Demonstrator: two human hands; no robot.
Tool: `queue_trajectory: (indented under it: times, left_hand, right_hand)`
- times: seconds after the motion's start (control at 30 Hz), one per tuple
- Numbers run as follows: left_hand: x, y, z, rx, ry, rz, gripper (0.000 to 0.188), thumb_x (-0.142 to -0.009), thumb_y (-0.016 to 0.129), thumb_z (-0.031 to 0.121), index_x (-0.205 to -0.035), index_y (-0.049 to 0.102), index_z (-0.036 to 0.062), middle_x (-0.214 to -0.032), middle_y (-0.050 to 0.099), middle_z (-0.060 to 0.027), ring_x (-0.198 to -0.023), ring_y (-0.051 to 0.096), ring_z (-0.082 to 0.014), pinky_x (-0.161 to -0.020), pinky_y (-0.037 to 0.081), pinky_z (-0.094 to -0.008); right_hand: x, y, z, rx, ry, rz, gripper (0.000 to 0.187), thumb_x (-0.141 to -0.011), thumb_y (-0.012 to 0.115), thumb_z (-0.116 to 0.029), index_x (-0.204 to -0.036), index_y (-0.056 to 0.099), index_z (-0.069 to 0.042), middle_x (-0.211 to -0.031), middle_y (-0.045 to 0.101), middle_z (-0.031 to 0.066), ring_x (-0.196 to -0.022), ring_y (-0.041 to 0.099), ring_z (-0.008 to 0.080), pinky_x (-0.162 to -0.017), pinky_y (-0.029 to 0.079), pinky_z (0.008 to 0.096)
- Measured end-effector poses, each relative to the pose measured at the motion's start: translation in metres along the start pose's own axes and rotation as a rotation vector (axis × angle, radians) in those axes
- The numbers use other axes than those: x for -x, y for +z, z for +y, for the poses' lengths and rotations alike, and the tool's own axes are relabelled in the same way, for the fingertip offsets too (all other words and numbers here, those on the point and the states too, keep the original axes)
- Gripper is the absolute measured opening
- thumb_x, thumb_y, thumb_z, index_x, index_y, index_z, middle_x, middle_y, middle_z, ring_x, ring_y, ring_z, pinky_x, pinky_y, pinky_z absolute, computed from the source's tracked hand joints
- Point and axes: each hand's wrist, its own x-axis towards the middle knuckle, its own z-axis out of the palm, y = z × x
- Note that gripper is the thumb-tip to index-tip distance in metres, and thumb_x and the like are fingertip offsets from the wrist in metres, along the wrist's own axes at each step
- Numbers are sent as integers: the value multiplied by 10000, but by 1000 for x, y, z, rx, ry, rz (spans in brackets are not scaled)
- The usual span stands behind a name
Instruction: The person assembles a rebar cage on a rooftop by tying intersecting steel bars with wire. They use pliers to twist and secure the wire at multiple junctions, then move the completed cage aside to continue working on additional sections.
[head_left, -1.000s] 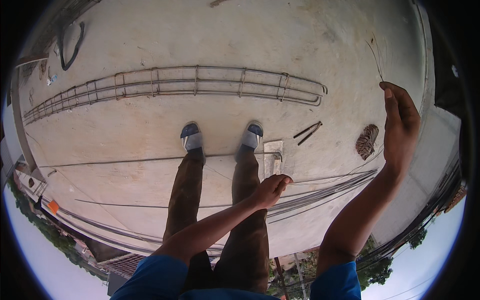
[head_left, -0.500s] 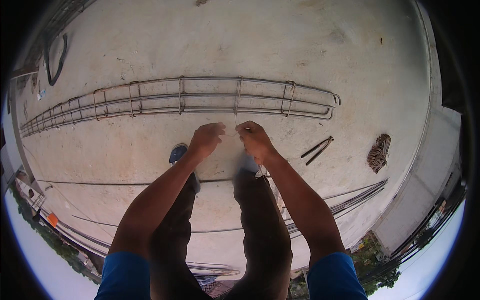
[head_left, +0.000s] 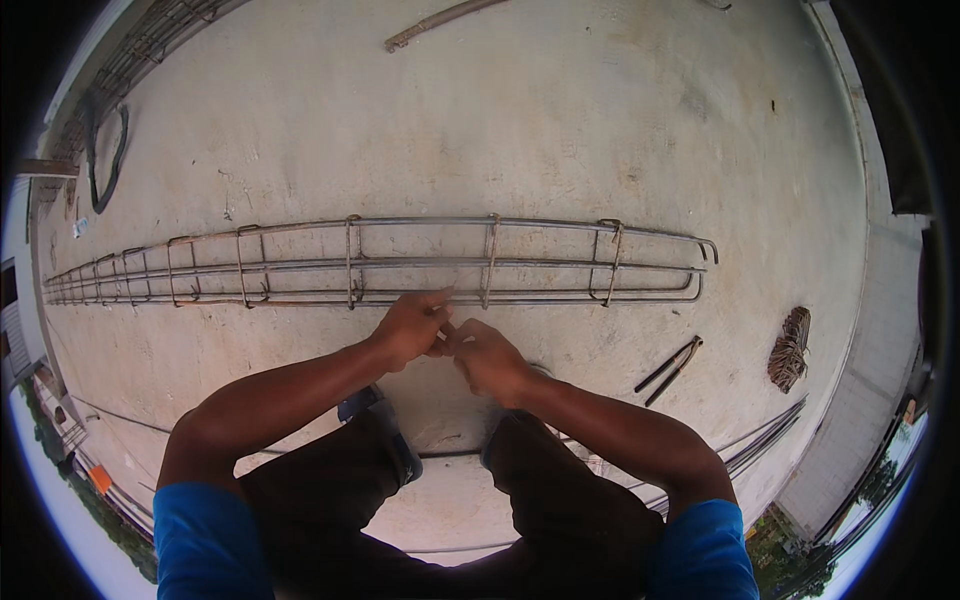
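A long rebar cage (head_left: 420, 264), made of straight steel bars with square stirrups, lies across the concrete floor in front of me. My left hand (head_left: 412, 330) and my right hand (head_left: 487, 358) meet just on the near side of it. The fingers of both are pinched together and nearly touch. The thin tie wire between them is mostly hidden by the fingers now. My left index finger reaches toward the cage's near bar. To the right of my hands lie dark pincers (head_left: 672, 372) with their handles apart.
A bundle of tie wire (head_left: 790, 350) lies at the far right. Loose bars (head_left: 765, 435) are beside my right arm. A dark hose loop (head_left: 107, 165) and more cages (head_left: 130, 45) are at the left. A brown length (head_left: 440, 22) lies at the top.
My view has shifted and my knees are bent further, so the cage appears lower and nearer. My hands have come together; the wire that showed between them is now mostly covered.
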Motion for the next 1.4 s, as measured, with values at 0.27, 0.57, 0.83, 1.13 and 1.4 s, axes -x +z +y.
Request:
queue_trajectory:
  times: [0.27,0.57,0.83,1.13,1.4]
  left_hand:
    - [-8,-7,-2,-153,136,21,448,-1099,658,257,-1475,646,15,-1039,769,-119,-788,756,-171,-710,616,-308]
    - [-18,-50,42,-1017,711,433,316,-964,782,356,-1069,830,61,-1093,791,-194,-938,751,-376,-893,593,-480]
    - [-46,-52,39,-1086,524,188,513,-969,762,485,-1191,779,23,-1207,762,-220,-1083,733,-384,-970,560,-473]
    - [-76,-48,79,-640,13,-119,560,-1077,542,496,-1393,695,59,-1253,781,-101,-972,717,-252,-887,538,-468]
    - [-77,-31,95,-741,-84,-183,498,-1133,518,455,-1371,679,48,-1278,765,-68,-988,697,-158,-798,548,-373]
  right_hand:
    - [19,-22,-28,432,-114,-33,210,-1044,595,-205,-1103,607,-4,-821,648,86,-591,569,161,-510,476,328]
    - [-8,-36,-4,398,-193,99,231,-999,601,-170,-1080,656,39,-806,644,101,-581,610,177,-450,490,365]
    - [25,-35,-32,538,-190,94,269,-985,609,-165,-1006,678,94,-748,621,85,-564,637,209,-513,604,388]
    - [-16,-40,-36,691,-442,178,192,-943,641,-137,-921,702,44,-769,701,195,-690,762,314,-561,583,439]
    - [-25,-35,-14,1256,-745,358,191,-933,623,-108,-1058,724,-5,-828,754,244,-815,769,422,-740,603,551]
